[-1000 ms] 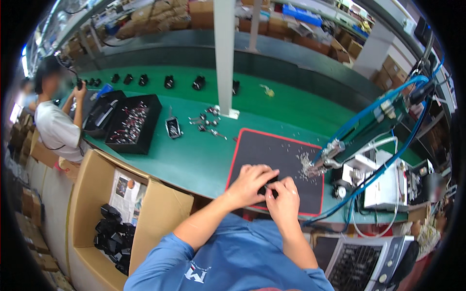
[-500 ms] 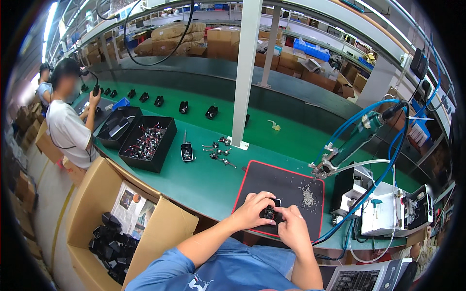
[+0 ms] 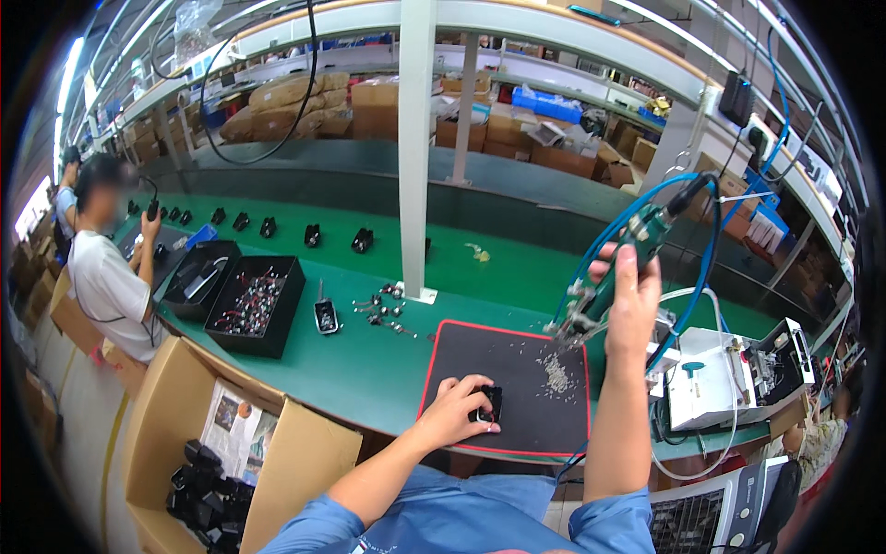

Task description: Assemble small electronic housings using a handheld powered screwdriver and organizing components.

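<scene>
My left hand (image 3: 452, 411) is closed around a small black plastic housing (image 3: 491, 403), holding it on the dark red-edged mat (image 3: 452, 355). The inside of the housing is too small to make out. Over the mat's right side, my right hand (image 3: 633, 300) wraps round a green powered screwdriver (image 3: 653, 224) that hangs from a cable with blue hoses. Its metal tip end (image 3: 577, 319) points down and left, above a pile of small silver screws (image 3: 556, 373). The screwdriver is apart from the housing.
A white screw-feeder-like machine (image 3: 706, 406) stands at the right. Left lie small wired parts (image 3: 383, 309), a black bin of parts (image 3: 291, 323) and a cardboard box (image 3: 314, 448) with black housings. A post (image 3: 415, 185) rises behind the mat. A co-worker (image 3: 106, 277) sits far left.
My right hand has left the housing, risen to the right and taken hold of the hanging screwdriver. My left hand keeps the housing on the mat. The view has turned slightly right.
</scene>
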Available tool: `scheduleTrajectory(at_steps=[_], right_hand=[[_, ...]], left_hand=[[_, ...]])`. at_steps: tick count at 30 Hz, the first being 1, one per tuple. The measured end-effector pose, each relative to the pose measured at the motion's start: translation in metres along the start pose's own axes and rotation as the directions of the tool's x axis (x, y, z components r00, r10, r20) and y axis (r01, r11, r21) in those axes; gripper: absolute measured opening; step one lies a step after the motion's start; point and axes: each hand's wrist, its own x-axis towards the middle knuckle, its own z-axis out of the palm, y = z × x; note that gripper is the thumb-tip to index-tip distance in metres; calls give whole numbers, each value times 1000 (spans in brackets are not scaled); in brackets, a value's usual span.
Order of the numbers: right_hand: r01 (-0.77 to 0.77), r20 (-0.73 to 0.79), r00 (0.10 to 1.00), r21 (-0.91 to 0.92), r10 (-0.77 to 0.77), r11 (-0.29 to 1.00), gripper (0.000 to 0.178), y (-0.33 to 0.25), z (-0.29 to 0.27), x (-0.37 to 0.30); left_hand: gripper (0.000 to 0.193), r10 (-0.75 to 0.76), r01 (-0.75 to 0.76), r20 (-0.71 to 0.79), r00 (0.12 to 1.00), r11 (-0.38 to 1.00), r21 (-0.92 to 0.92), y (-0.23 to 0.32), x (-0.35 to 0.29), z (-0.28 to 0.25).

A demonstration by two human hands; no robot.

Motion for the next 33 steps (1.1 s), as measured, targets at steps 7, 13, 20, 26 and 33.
scheduleTrajectory(at_steps=[7,13,20,26,33], right_hand=[[-160,49,987,242,153,957,53,-7,11,-48],[-138,67,990,220,126,966,100,-12,31,-78],[-175,187,972,179,141,968,109,3,30,-98],[-217,159,969,189,188,958,111,11,26,-109],[-230,121,970,159,212,960,111,10,29,-109]], left_hand=[[43,29,-29,48,998,999,-13,-4,-3,3],[45,-8,7,2,1000,998,65,2,13,-11],[42,-8,7,-13,1000,1000,-5,4,11,-7],[40,-29,29,3,1000,1000,1,10,5,-7],[39,-40,40,4,999,999,-11,9,7,-8]])
